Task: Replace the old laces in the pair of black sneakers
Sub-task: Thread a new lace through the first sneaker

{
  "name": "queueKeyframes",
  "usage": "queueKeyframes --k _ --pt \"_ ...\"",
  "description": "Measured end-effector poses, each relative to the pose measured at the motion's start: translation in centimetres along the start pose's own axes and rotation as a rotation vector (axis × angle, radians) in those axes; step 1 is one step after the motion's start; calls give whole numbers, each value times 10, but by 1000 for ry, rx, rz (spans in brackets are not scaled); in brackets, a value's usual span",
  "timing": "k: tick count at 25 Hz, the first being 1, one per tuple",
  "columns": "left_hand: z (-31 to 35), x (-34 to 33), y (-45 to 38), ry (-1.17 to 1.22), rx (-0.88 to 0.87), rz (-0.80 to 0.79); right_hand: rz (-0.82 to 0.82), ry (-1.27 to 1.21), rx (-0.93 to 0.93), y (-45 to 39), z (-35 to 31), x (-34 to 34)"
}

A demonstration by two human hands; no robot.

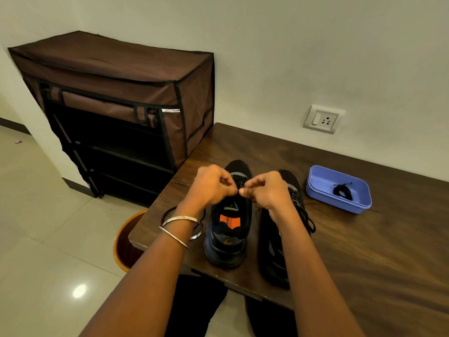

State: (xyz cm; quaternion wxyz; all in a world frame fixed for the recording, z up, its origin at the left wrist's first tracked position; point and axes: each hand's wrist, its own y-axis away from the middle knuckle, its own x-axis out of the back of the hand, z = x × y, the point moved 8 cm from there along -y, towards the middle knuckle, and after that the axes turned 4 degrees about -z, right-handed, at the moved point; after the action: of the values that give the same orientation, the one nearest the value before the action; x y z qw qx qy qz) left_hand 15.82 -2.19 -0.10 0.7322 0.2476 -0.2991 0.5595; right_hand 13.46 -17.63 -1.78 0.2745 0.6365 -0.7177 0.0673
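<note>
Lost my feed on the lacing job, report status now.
Both hands, left and right, pinching lace over left sneaker. Right sneaker beside it, laced. Coiled lace in blue tray. Nothing in the way.

Domestic interior, prob. a hallway or entry area of a home. Evidence: brown fabric-covered shoe rack (116, 105) w/ open shelves stood against a plain wall; glossy tiled floor (41, 227); wall switch-and-socket plate (323, 119) above a wood-grain table (364, 239); orange bin (126, 242) beside it.
</note>
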Motion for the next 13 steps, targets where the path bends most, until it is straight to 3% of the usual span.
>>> queueKeyframes --k 3,8,13 --pt "-8 -14 1 -25 88 -46 -52 264 -18 0 7 -8" --pt "-8 -16 6 -34 180 72 22 240 10 -2 9 -8" --pt "-11 -17 13 107 253 193 40 142 20 -2 15 -8"
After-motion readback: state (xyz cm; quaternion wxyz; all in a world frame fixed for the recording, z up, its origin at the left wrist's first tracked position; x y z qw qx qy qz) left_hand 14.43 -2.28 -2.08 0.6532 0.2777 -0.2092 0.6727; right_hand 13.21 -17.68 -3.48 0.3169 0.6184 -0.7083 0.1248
